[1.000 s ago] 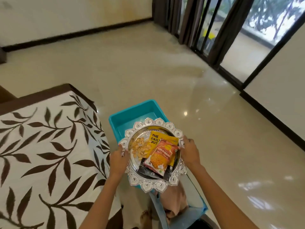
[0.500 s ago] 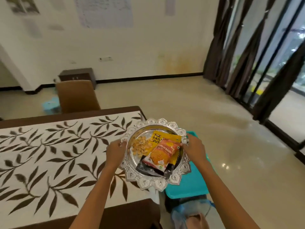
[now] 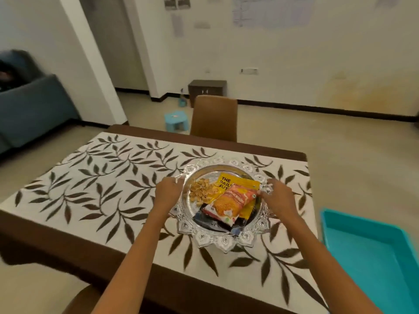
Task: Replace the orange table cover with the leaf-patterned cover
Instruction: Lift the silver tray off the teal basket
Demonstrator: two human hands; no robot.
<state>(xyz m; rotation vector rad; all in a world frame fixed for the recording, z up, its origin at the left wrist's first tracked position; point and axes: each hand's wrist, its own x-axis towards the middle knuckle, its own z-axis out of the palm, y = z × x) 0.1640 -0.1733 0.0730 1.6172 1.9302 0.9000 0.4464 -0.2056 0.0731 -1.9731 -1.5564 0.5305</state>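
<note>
Grey sofa (image 3: 27, 105) far left against the wall, blurred. Leaf-patterned cover (image 3: 95, 182) lies spread flat over the brown table (image 3: 45, 236), white with dark brown leaf sprigs, table edge showing along the near and far sides. Small blue stool (image 3: 175, 120) on the floor beyond the table, brown chair (image 3: 214, 117) pushed in at the far side, dark low cabinet (image 3: 207, 88) behind it at the wall. Left hand (image 3: 166, 196) grips the left rim of the silver tray (image 3: 226, 242), fingers curled over the scalloped edge. Tray sits over the cover, right of centre; cannot tell if it is touching the cloth or just above. In the tray: loose nuts (image 3: 201, 192) on the left, yellow packet (image 3: 229, 183) at the back, orange snack packet (image 3: 233, 203) lying across it, dark packet (image 3: 210, 220) underneath at the front. Right hand (image 3: 280, 197) holds the right rim, fingers curled on the edge, thumb near the orange packet's corner. Teal bin (image 3: 371, 252) at the lower right, beside the table's right end, open side up.
</note>
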